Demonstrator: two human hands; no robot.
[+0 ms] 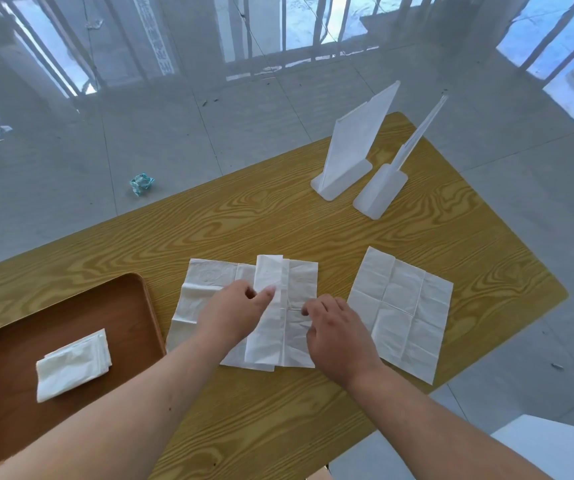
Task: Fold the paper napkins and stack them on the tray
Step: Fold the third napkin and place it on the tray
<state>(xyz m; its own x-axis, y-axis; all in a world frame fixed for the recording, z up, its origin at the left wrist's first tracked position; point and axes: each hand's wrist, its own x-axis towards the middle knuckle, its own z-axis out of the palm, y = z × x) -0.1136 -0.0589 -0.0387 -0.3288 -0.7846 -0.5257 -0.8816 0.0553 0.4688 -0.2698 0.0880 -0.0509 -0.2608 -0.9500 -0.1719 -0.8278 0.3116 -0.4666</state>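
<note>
**Napkin mid-fold at the centre of the tabletop**

Landmark: the brown tray, at the near left edge of the wood-grain tabletop.

- Inside the tray, toward its near side: one folded napkin, lying at a slant
- Just right of the tray: a partly folded napkin, one flap doubled over its middle, the left part spread flat and reaching close to the tray's right rim
- Left hand rests on this napkin, fingers curled, index finger extended and pressing the folded flap; pinch not visible
- Right hand lies on the napkin's right edge, fingers bent and close together, tips on the paper; whether they pinch the edge cannot be told
- Further right of the tray, beyond the right hand: an open napkin, flat, creased into a grid, just beside the middle one
- Far side of the tabletop, well apart from the tray: two white plastic stands, upright, side by side
- On the floor beyond the tray: a crumpled teal wrapper
</note>
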